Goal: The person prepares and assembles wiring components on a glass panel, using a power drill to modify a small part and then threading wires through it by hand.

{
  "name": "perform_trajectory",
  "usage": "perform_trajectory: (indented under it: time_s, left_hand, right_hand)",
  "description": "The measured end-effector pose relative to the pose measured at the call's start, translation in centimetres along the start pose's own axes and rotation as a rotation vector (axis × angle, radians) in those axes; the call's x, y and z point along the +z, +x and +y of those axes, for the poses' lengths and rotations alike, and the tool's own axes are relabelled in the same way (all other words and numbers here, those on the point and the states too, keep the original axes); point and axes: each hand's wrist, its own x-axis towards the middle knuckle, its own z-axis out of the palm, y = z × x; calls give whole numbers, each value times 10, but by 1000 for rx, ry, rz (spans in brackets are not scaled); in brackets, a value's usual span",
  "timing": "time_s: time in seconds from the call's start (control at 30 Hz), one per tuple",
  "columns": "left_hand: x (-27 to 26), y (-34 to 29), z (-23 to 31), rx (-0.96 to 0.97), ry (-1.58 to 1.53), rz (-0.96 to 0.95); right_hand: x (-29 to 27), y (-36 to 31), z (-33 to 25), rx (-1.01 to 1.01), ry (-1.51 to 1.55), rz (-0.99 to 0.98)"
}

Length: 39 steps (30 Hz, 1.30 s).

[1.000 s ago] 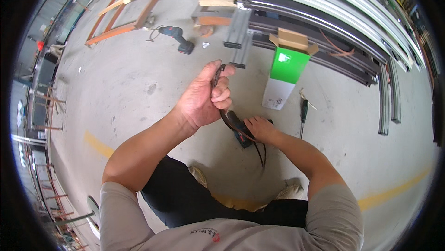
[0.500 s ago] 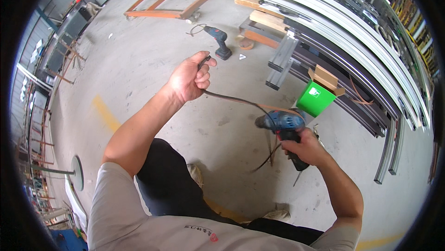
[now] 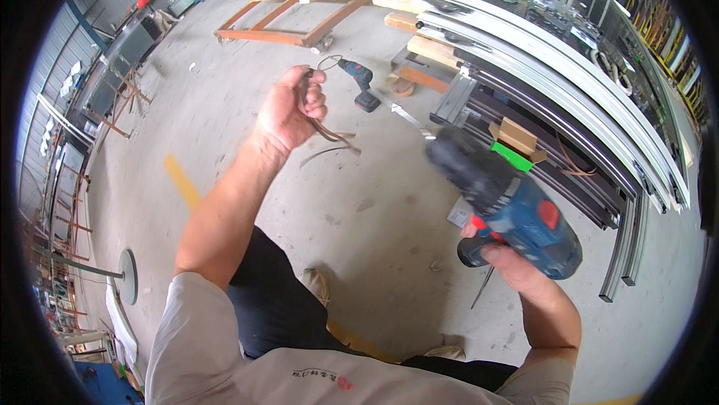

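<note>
Closed round the drill (image 3: 520, 218), the right hand (image 3: 515, 266) points it outward; the left hand (image 3: 288, 109) clasps cords (image 3: 328, 134), seemingly holding them clear.

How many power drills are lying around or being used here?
2: a blue drill in the right hand, and a second drill on the floor beyond the left hand. Others may be hidden.

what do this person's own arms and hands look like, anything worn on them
The left hand and right hand are both ungloved, and the forearms are bare too. Short, pale grey sleeves cover the upper arms, part of a shirt with a small red mark and dark lettering on its front.
</note>
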Motion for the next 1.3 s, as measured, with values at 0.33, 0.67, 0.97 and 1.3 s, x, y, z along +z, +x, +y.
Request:
perform_trajectory:
  time_s: [0.33, 0.67, 0.97, 1.3]
  left_hand:
    - [37, -29, -52, -186, -311, -166]
    - [46, -32, -57, -182, -353, -264]
    - [47, -33, -62, -188, -362, -326]
    - [52, -35, -58, -47, -60, -343]
  right_hand:
    - [19, 20, 10, -38, 7, 98]
    - [30, 18, 16, 30, 6, 188]
    - [29, 19, 15, 42, -18, 185]
    - [36, 16, -6, 174, 447, 30]
